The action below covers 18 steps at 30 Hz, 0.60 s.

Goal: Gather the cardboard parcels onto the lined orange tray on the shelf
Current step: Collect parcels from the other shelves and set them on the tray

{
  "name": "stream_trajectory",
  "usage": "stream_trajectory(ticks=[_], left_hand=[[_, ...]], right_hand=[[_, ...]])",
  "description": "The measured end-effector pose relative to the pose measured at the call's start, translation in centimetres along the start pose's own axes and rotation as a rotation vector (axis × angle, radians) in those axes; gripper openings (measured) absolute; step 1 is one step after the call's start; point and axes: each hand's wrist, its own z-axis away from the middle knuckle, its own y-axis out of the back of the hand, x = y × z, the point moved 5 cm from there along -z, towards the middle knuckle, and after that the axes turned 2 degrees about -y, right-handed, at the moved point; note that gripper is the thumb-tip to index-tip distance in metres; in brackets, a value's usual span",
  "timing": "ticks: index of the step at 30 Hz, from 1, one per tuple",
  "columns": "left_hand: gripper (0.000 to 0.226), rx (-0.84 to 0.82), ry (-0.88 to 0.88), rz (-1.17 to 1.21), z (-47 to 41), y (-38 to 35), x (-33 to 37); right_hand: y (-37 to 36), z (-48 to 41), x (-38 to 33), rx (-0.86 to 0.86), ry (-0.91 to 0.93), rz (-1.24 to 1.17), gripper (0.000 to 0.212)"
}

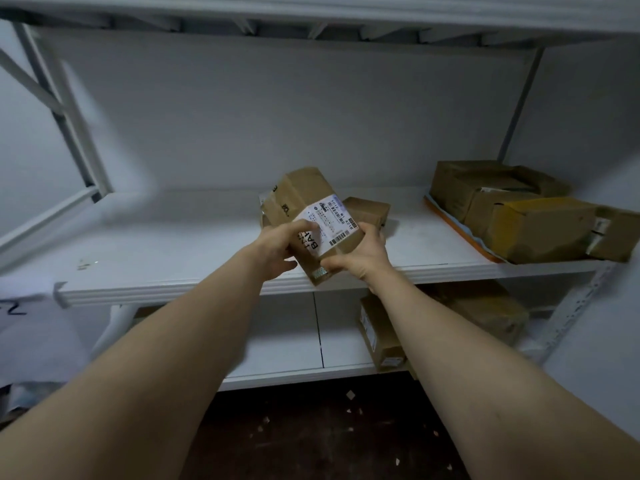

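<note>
The left hand (277,249) is clamped on the near left corner of a long brown cardboard parcel with a white shipping label (304,202), its thumb lying across the label. The right hand (362,258) grips the near right corner, fingers wrapped up that side. Between them the parcel hangs at centre frame, tilted with its far end raised, over the front part of the white shelf board (173,251).

Just behind it, right of centre, a smaller brown cardboard parcel (369,209) lies on the board. Whether the two touch I cannot tell.

At the right of the frame sits the orange tray with a pale lining (450,225), already heaped with brown cardboard boxes (540,230), some stacked and some askew.

The step in hand looks like the carry across to that tray. It goes best with both hands kept on the parcel, brought level first so it lands flat. Little bare lining shows, only a strip along the tray's left edge, so the parcel probably belongs on top of the flattest box. It should be lowered gently, not slid in against the pile, and kept back from the shelf's front edge, where the nearest box already sits close. The small parcel is left for afterwards.
</note>
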Motion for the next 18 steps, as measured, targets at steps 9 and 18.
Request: stream_trajectory(ticks=[9,18], left_hand=[[0.033,0.073,-0.062,0.013,2.1,1.1,0.4],[0.022,-0.119,-0.047,0.086,4.2,1.9,0.2]], right_hand=[[-1.7,2.1,-1.7,-0.129,0.11,0.03,0.106],[-2.3,2.4,-0.1,-0.33,-0.398,-0.569,0.05]])
